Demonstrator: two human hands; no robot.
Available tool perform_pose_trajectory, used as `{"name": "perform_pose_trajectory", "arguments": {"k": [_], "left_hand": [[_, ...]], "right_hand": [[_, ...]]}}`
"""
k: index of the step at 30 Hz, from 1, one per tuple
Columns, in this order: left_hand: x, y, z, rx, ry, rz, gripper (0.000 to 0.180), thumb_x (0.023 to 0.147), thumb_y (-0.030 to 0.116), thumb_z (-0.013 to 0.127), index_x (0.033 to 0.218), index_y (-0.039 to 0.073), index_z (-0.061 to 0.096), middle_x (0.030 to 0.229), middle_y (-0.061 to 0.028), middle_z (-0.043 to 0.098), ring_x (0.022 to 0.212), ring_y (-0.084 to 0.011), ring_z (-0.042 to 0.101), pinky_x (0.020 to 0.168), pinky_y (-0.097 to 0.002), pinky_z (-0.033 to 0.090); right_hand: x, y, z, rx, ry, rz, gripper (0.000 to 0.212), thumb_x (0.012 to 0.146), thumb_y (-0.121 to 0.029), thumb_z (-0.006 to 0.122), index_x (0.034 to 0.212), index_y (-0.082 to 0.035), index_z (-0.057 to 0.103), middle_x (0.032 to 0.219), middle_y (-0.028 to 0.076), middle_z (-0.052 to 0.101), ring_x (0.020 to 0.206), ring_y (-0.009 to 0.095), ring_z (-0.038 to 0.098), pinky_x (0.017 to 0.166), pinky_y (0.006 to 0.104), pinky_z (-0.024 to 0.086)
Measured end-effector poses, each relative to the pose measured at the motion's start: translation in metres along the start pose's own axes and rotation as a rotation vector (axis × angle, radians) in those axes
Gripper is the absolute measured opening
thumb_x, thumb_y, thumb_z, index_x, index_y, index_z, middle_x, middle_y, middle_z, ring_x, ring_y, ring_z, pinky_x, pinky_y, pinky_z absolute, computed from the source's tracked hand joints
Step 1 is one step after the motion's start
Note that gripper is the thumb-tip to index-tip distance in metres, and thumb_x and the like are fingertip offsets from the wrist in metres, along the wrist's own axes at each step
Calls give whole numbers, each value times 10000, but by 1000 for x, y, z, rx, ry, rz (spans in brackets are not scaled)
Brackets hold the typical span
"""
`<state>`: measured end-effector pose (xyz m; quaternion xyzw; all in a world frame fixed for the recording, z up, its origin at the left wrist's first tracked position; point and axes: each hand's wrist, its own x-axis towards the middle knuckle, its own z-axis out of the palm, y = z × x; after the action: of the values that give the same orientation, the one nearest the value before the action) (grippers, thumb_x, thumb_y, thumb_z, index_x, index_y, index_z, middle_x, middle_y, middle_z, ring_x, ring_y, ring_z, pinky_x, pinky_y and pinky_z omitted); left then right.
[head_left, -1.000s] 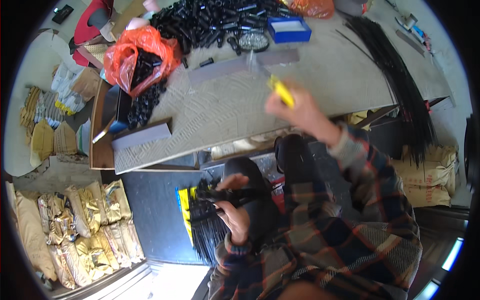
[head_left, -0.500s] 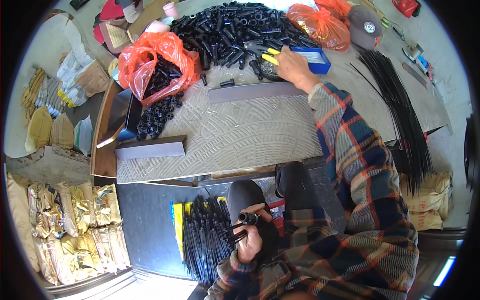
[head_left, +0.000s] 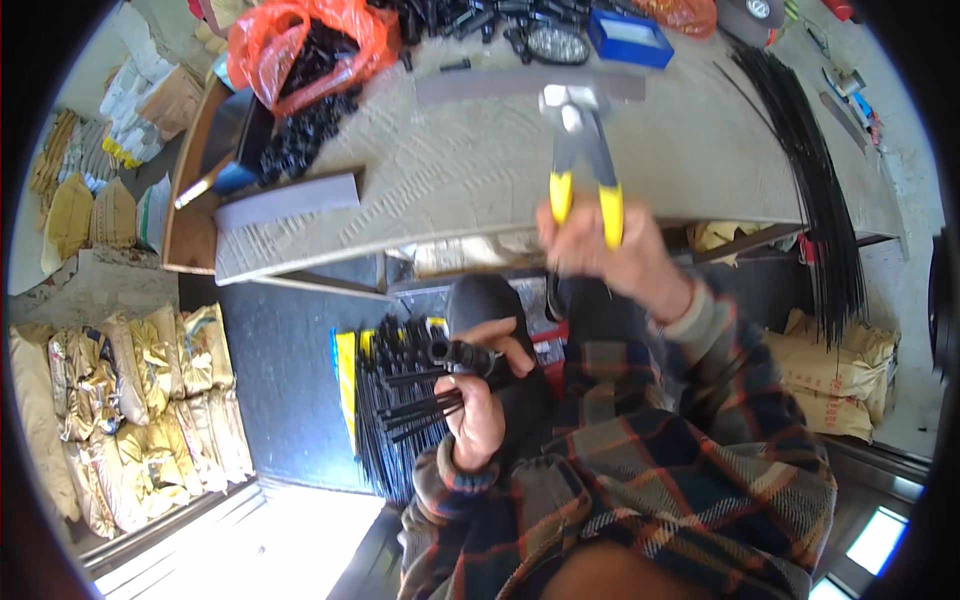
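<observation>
In the narrow grip of the left hand (head_left: 478, 418): 1 black tubular fitting (head_left: 467, 358), with ring end turned left, near the left thigh. Below the fitting, in the same grip: several thin black rods (head_left: 415, 412), pointing left. Steady the fitting by its body; leave the ring end unobstructed and hold the rods level with one another. In the wrapped fingers of the right hand (head_left: 625, 258): 1 pair of end-cutting pincers (head_left: 578, 120), head raised in front of the table edge. Of the 2 yellow handles (head_left: 611, 218), visibly spread. Cannot tell the opening of the cutting head. Grip low on the handles and point the head away from the left fingers. Just beyond the left hand: a dense rod bundle (head_left: 385, 370). On the table (head_left: 450, 215): 1 blue box (head_left: 630, 40) and 1 orange plastic bag (head_left: 268, 55).
</observation>
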<state>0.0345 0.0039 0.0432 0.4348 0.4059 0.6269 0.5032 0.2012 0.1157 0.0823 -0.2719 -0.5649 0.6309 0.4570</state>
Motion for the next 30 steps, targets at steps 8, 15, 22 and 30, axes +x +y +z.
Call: {"name": "perform_pose_trajectory", "arguments": {"k": [8, 15, 22, 30], "left_hand": [[-25, 28, 19, 144, -59, -48, 723, 834, 683, 270, 963, 0, 471, 803, -67, 506, 666, -120, 497, 669, -248, 381], [-40, 28, 18, 66, -106, 16, 650, 869, 580, 354, 1051, -31, 479, 862, -83, 530, 732, -125, 512, 685, -254, 406], [-46, 30, 23, 206, -28, -11, 715, 834, 670, 321, 983, -8, 490, 914, -81, 528, 834, -141, 484, 769, -284, 370], [-47, 29, 22, 197, -3, -5, 717, 821, 684, 329, 974, 0, 479, 885, -81, 515, 820, -150, 485, 777, -287, 367]], "right_hand": [[-51, 24, 49, -72, -119, -410, 119, 723, -63, 708, 810, 0, 658, 876, 106, 579, 706, 153, 575, 626, 265, 453], [-65, 21, 59, -88, -95, -480, 121, 751, -108, 695, 834, -42, 635, 881, 97, 534, 712, 141, 525, 630, 252, 425], [-72, 23, 62, -189, -23, -564, 105, 742, -73, 671, 830, -75, 614, 889, 103, 497, 730, 147, 484, 635, 256, 398], [-76, 28, 65, -132, -14, -545, 113, 736, -93, 666, 828, -62, 609, 901, 113, 501, 728, 142, 488, 633, 258, 411]]}}
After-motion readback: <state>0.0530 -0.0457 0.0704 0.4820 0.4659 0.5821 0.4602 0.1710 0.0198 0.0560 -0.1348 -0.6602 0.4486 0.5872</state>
